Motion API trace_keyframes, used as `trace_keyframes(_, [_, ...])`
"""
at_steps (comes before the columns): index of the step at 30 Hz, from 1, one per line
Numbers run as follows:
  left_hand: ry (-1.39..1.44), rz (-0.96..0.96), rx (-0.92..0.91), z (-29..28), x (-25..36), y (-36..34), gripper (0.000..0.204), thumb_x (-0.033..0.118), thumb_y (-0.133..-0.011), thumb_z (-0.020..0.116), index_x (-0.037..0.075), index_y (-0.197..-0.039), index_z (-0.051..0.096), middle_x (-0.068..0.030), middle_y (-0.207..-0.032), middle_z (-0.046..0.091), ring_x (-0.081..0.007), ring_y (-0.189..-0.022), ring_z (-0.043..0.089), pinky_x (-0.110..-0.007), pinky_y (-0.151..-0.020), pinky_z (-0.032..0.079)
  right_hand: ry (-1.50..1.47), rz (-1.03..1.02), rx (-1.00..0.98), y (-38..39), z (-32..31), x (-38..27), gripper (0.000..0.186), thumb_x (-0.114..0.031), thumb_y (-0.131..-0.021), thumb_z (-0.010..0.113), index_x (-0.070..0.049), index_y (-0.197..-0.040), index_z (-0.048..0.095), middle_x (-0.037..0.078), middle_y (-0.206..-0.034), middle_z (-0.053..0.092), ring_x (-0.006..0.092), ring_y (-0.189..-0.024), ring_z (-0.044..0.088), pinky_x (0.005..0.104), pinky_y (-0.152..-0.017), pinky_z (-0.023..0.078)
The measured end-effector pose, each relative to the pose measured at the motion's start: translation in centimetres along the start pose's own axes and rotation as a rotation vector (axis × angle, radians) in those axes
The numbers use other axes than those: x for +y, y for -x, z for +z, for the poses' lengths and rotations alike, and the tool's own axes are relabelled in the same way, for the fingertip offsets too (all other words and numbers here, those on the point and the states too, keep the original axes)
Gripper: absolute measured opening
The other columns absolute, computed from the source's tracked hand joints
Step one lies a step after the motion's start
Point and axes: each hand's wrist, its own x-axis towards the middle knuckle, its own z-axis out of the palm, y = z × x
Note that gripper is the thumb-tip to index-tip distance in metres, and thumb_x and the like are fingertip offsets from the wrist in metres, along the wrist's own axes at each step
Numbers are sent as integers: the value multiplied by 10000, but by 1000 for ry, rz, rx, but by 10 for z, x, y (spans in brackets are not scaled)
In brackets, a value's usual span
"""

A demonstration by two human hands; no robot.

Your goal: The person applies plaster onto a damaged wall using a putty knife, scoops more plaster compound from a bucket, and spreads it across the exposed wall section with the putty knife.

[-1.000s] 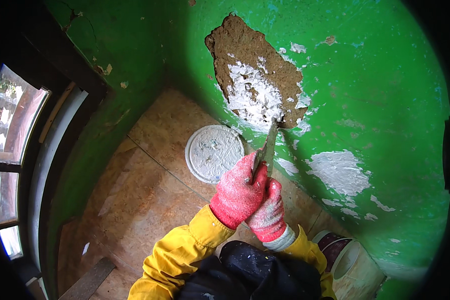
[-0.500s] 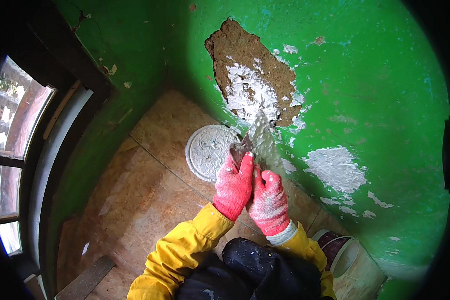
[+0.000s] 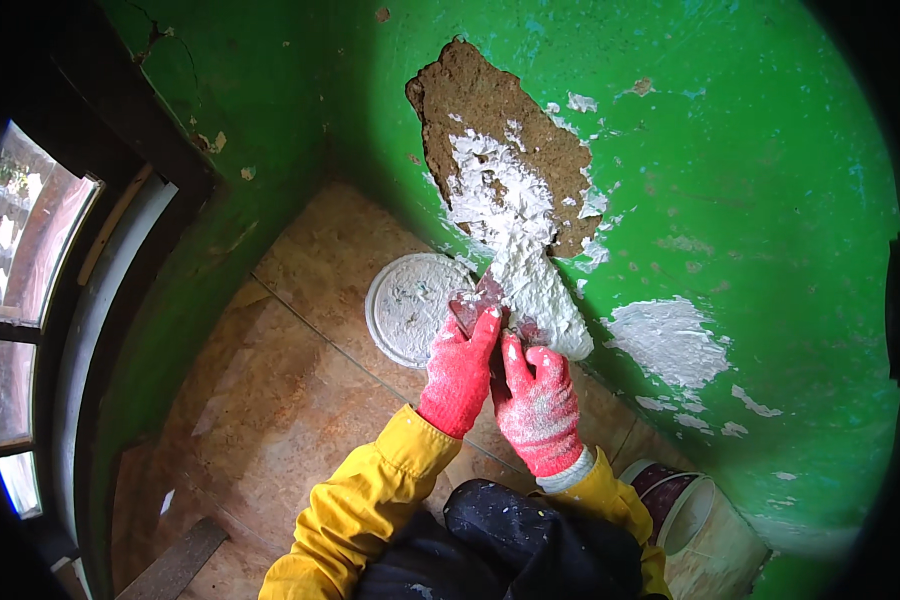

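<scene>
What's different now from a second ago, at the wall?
The trowel has turned from edge-on to flat, its loaded white filler now pressed at the lower edge of the bare patch. The left hand and right hand shifted slightly with it, both keeping their grip. The round lid on the floor and the bucket stayed put.

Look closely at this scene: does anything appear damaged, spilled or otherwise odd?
Yes. The green painted wall is damaged: a large brown bare patch where paint and plaster are gone, partly covered with white filler. Smaller chips and a white filled patch lie lower right.
</scene>
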Motion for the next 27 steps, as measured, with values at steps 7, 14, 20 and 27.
trace_keyframes(7, [-103,-23,-2,16,0,-2,225,182,-901,545,39,-1073,573,-40,-909,633,-111,-763,577,-254,-647,468,1,43,-38,4,4,8,556,-154,-700,683,-25,-1207,493,119,-928,468,279,-843,493,384,-711,454])
trace_keyframes(14, [-50,-102,18,8,-10,-17,251,168,-908,533,27,-1116,546,-42,-963,629,-119,-815,577,-259,-708,469,-95,118,-60,6,12,14,584,-79,-671,693,-24,-1218,494,143,-929,495,300,-809,522,382,-678,447])
trace_keyframes(20, [134,-116,-45,5,-22,-24,240,155,-924,505,32,-1129,506,-60,-995,590,-151,-851,554,-302,-747,459,-152,144,-5,8,7,18,577,-81,-665,706,-43,-1205,506,152,-952,500,308,-836,543,387,-692,460])
trace_keyframes(27, [320,-82,-119,-10,-36,-30,291,130,-931,485,31,-1204,474,-72,-1084,581,-171,-958,551,-316,-851,444,-166,158,-26,20,6,15,571,-132,-681,702,-13,-1200,498,153,-974,520,302,-883,521,383,-752,464])
